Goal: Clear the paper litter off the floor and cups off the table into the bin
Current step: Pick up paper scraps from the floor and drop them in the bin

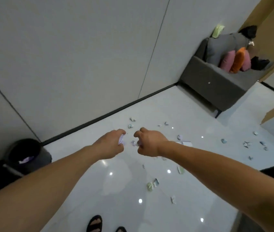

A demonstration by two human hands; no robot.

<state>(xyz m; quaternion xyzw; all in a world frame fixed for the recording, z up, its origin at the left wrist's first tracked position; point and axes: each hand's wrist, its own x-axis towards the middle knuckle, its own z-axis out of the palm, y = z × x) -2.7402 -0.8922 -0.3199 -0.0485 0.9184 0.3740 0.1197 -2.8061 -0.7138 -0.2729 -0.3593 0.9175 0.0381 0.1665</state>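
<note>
At the bottom edge, two feet in black open sandals (94, 223) stand on the glossy white tiled floor (124, 185), cut off by the frame. Just ahead lie crumpled pale green and blue paper scraps (152, 184), not yet picked up. Both bare arms reach forward and down, likely because the person bends to gather litter. The left hand (112, 143) is curled closed around a crumpled lilac paper wad (121, 141), probably hoarding it so several pieces go to the bin in one trip. The right hand (147, 142) is pinched together on a small lilac scrap (138, 144); whether that scrap is lifted or touching the floor is hard to tell. To the left, well apart from the hands, stands the round dark bin (26, 154), with lilac paper already inside. More small scraps (246, 144) scatter to the right and toward the wall. Farther off sits a grey upholstered sofa (216, 81) with pink and orange cushions (233, 61). No table or cups are in view.
</note>
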